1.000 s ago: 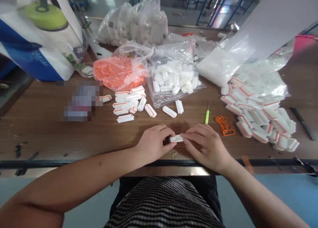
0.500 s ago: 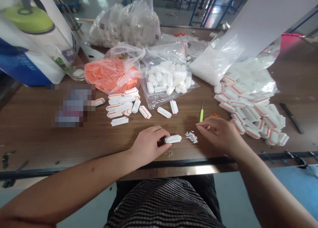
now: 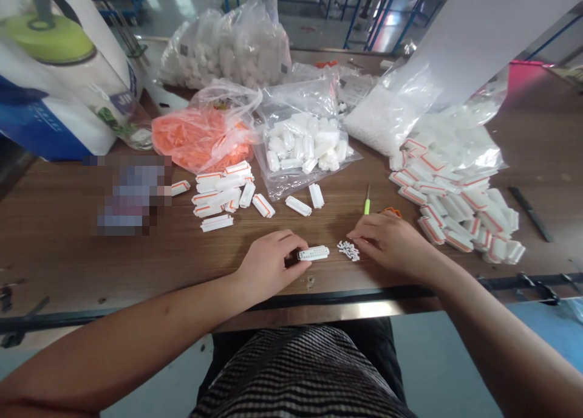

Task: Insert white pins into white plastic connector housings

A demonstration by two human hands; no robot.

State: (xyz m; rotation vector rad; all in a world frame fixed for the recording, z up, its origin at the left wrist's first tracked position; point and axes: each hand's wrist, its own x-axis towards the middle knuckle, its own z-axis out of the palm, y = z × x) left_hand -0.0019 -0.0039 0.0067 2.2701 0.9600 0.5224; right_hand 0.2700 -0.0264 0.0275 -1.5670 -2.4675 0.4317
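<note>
My left hand (image 3: 272, 259) is closed on one end of a white plastic connector housing (image 3: 314, 253), its face with rows of small holes turned up. Just right of the housing lies a small heap of tiny white pin-like pieces (image 3: 349, 251). At the heap's upper right edge is my right hand (image 3: 382, 242), thumb and forefinger drawn close together. Whatever may be between those fingertips is too small to make out. Behind the right hand lies a screwdriver-like tool with a yellow-green handle (image 3: 367, 206), its lower part hidden by the hand.
White housings with orange strips lie in a left group (image 3: 218, 196) and a larger right pile (image 3: 460, 205). Behind them are a bag of orange parts (image 3: 200, 138), a bag of white housings (image 3: 307, 144) and a bag of tiny white pieces (image 3: 387, 117). A dark tool (image 3: 531, 214) lies far right.
My right hand has moved left and slightly down to the edge of the heap, covering more of the yellow-green handle. My left hand keeps its hold on the housing.
</note>
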